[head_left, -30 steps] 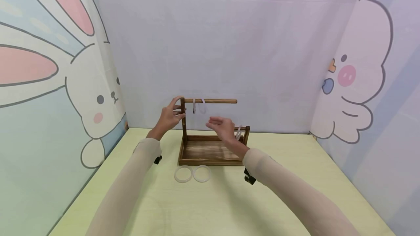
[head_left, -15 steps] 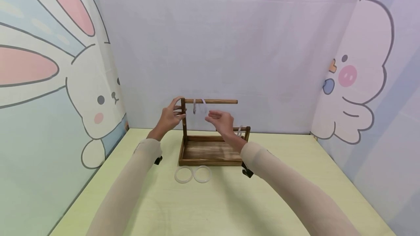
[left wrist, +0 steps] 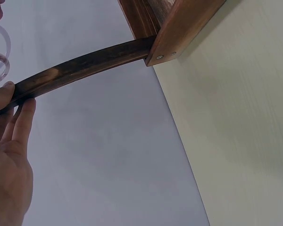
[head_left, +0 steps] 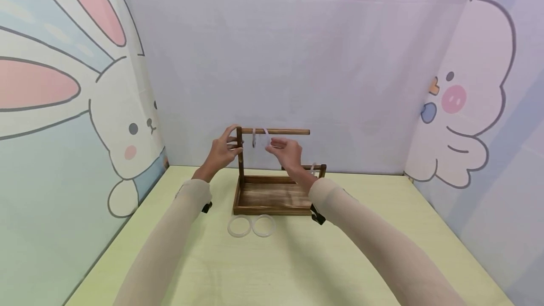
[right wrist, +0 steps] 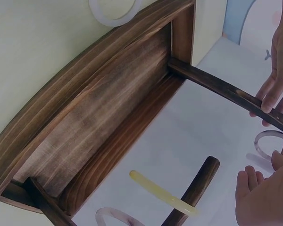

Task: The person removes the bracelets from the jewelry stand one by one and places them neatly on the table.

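Note:
A dark wooden stand (head_left: pixel 272 198) with a tray base, an upright post (head_left: pixel 240 159) and a top rod (head_left: pixel 280 131) stands on the table. Two translucent rings (head_left: pixel 259 138) hang on the rod near the post. My left hand (head_left: pixel 225 151) grips the post's top, thumb on the post (left wrist: pixel 85 66) in the left wrist view. My right hand (head_left: pixel 284 149) is raised beside the hanging rings, fingers relaxed, its fingertips at the nearer ring (right wrist: pixel 272 141). Whether it pinches the ring is unclear.
Two more translucent rings (head_left: pixel 251 226) lie flat on the pale green table (head_left: pixel 297 268) before the tray. A short lower rod (right wrist: pixel 193 193) at the stand's right end carries a yellow ring (right wrist: pixel 162 193) and a clear one (right wrist: pixel 115 216). Cartoon walls enclose three sides.
My right hand has risen and moved left, from above the tray up to the rings on the top rod. The left hand has kept its grip on the post.

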The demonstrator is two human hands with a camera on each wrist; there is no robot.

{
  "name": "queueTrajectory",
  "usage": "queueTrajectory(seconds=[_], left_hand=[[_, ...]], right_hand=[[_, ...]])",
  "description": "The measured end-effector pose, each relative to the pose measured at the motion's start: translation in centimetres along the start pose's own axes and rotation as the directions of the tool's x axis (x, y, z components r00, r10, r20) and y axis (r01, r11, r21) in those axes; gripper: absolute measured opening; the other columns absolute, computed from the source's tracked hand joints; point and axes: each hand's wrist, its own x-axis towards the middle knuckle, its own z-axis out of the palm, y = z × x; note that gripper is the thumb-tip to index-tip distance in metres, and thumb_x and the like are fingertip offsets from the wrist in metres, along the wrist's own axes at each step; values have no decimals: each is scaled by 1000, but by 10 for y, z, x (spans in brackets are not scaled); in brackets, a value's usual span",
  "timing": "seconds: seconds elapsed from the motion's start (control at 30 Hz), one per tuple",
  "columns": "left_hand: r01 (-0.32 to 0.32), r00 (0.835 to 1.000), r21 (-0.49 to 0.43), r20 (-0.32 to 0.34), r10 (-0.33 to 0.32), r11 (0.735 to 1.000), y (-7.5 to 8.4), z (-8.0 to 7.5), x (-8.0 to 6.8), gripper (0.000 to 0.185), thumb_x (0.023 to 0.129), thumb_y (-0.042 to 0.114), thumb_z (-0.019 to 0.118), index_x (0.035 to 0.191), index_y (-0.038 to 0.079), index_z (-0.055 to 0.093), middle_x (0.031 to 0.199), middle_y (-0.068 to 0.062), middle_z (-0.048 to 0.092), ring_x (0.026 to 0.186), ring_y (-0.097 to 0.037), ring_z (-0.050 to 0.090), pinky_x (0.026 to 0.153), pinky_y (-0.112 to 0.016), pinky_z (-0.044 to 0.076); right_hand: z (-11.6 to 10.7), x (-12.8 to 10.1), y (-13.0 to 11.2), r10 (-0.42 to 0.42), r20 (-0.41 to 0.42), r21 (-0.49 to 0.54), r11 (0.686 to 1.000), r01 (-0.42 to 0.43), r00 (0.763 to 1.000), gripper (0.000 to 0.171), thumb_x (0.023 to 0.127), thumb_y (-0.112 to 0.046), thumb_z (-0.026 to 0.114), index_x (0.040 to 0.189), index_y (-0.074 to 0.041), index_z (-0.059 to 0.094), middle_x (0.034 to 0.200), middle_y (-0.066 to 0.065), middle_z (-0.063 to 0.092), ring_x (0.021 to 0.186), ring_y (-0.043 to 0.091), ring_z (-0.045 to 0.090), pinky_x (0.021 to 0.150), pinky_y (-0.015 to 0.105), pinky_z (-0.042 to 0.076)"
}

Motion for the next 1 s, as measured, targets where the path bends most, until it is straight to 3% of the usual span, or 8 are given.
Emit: queueTrajectory(seconds=[0.33,1.0], left_hand=[[-2,1000,4,-3,2,1000,0,0,0,81,92,-8,75,156,27,40,130,-27,67,114,-42,70,90,-50,62],[26,1000,8,7,-26,1000,5,-2,-3,81,92,-8,74,157,26,38,132,-27,66,115,-42,69,91,-52,61]], right_hand=[[5,5,-3,30,4,55,998,-30,1000,34,92,-11,81,125,-5,75,120,17,75,110,27,74,98,45,59],[11,7,-7,40,-52,12,999,-39,998,31,94,-13,80,124,-7,76,114,14,77,108,25,75,96,43,60]])
